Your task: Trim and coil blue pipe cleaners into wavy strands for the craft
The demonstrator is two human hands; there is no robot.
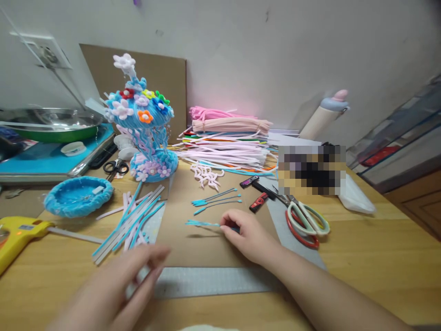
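Now the wooden bench (361, 257) fills the view, and on it lies a brown cardboard sheet (193, 239) that carries the work. Beyond the grip and off to its left stands the blue pipe-cleaner sculpture (144, 124), dotted with small flowers; further back, a big pile of pipe cleaners (227, 142) in pink, white and mixed colours. Far to the left of the grip sit the yellow glue gun (17, 236) and a blue woven bowl (78, 195). To its right, close by, the red-and-cream scissors (305, 220) lie flat.

Nearer in, a loose fan of cut blue and white stems (131, 223) lies between the two hands. The left hand (117, 289) is blurred, low in the frame, fingers loosely spread just short of those stems; I cannot tell whether it has anything.

And the right hand (248, 236) is pinched: thumb and fingertips closed on one end of a thin blue stem (201, 224), which runs out leftward from the grip, just above the cardboard. Three more tipped blue stems (217, 198) lie just beyond it.

That stem looks featherlight and fuzzy, likely wire-cored, so it should bend easily and keep the bend. An end pinch suits it; a hard squeeze mid-length would probably kink it.
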